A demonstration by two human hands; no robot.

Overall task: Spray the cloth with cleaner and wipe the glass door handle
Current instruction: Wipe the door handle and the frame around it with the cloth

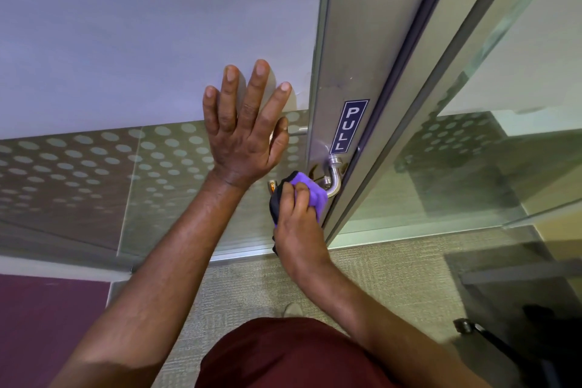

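Hands at the door

Right hand (299, 224) grips cloth (310, 192) on handle (333, 178); sign (349, 126) just above; left hand (247, 135) flat on glass (126, 57), up-left.

**Cloth on the handle, palm on the glass**

The left hand (244, 132) lies flat, fingers spread, on the frosted glass door (141, 41). At its four o'clock, the right hand (299, 224) grips a purple cloth (310, 194) pressed against the metal door handle (333, 178). At twelve o'clock from the handle, a blue PULL sign (349, 127) sits on the door's metal frame (352, 41). Grey carpet (393, 261) lies below.
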